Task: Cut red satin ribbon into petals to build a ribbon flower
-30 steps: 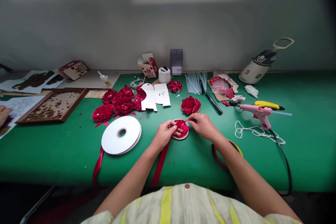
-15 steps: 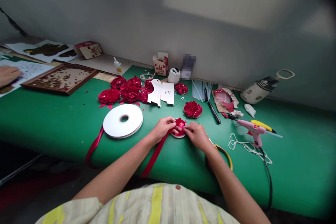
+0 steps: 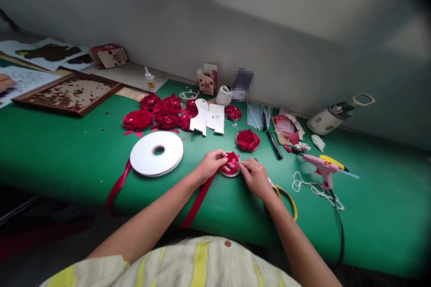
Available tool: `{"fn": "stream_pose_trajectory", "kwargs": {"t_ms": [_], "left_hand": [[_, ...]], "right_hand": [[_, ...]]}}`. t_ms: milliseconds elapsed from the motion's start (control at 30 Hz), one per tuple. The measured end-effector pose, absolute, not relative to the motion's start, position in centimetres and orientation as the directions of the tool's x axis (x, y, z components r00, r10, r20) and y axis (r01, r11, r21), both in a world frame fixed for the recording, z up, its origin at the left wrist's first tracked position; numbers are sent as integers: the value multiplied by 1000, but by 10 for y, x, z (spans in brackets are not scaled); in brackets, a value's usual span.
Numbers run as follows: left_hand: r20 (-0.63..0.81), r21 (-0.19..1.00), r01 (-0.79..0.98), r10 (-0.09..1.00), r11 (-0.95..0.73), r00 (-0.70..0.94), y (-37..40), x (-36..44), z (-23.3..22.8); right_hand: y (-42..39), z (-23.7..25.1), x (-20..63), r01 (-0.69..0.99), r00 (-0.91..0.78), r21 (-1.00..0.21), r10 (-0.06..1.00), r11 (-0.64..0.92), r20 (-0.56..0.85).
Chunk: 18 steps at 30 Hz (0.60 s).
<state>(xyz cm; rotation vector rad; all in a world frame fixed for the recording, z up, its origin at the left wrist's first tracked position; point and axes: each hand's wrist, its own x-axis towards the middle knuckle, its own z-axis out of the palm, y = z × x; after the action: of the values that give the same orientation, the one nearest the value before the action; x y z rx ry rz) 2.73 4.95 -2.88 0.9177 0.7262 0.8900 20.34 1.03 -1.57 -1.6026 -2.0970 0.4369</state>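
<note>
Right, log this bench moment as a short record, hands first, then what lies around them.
Left hand: pinching red ribbon over the round piece
Right hand: fingertips at the round piece's right edge; grip unclear
White spool: lying flat, left of the hands
Scissors: yellow-handled, partly hidden by the right forearm
Pink glue gun: lying right of the scissors
Co-worker's hand: at the left picture edge

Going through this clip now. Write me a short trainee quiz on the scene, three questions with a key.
1. True or false: the left hand holds the ribbon.
2. Which tool does the right hand partly hide?
3. Fill in the colour: the glue gun is ____.

Key:
1. True
2. The scissors
3. Pink
</note>
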Motion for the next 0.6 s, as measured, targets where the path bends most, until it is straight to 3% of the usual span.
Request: {"fn": "stream_pose_trajectory", "kwargs": {"t_ms": [267,367,500,600], "left_hand": [[-156,888,-335,891,316,427,50,25,-33],[-145,886,-347,894,308,424,51,24,-30],[-136,886,-349,890,305,434,50,23,-27],[-138,899,-314,880,304,455,49,20,-25]], "right_hand": [[-23,-1,253,860,15,-507,990,57,137],[-54,5,274,901,56,-433,995,-14,86],[-78,-4,278,971,74,-220,994,-89,-78],[-75,-13,274,963,159,-190,974,-189,-161]]}}
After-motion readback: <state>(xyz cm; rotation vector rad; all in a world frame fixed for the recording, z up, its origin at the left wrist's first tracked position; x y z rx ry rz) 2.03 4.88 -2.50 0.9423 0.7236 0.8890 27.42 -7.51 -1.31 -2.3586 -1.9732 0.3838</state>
